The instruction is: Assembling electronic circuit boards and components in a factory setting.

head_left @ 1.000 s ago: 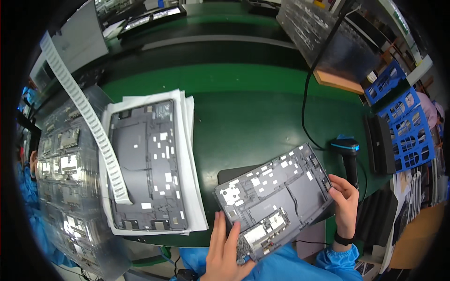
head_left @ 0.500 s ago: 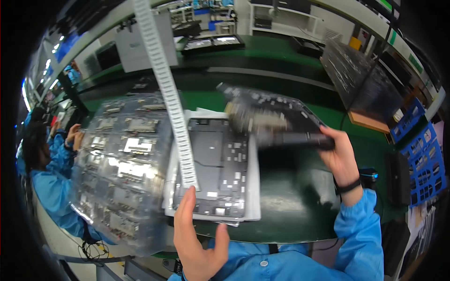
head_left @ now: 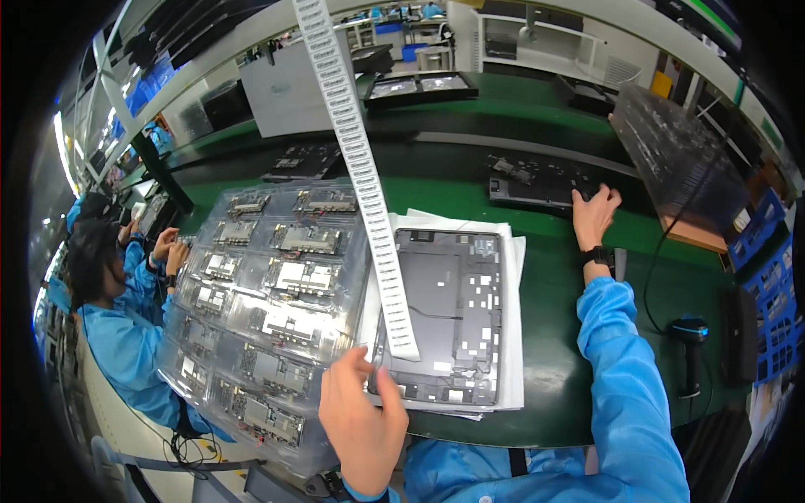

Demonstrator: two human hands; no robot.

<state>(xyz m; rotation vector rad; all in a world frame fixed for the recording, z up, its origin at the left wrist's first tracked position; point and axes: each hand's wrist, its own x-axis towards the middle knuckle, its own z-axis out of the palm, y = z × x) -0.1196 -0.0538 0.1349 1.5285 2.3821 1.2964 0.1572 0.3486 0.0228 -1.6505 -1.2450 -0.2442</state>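
Note:
On the far side of the bench lies a dark tablet housing with exposed internal parts (head_left: pixel 541 180). The fingers of my right hand (head_left: pixel 594 220) are closed at its right end. My left hand (head_left: pixel 365 423) is near me with thumb and fingers apart, empty, beside the lower left corner of a second, grey tablet housing (head_left: pixel 453 293). That housing lies face up on white sheets (head_left: pixel 513 335), with small white patches along its right side. A long white strip of labels (head_left: pixel 360 159) hangs down from above, its lower end in front of the grey housing.
Left of the sheets, a clear plastic tray (head_left: pixel 251 289) holds several circuit boards. A barcode scanner (head_left: pixel 690 344) stands at the right, beside blue baskets (head_left: pixel 771 277). A plastic-wrapped stack (head_left: pixel 671 159) sits at the back right. Co-workers in blue (head_left: pixel 126 335) sit at the left.
My right hand has moved the dark housing from above the bench to its far side, where it now lies. My left hand stays low near the grey housing. The whole view has shifted.

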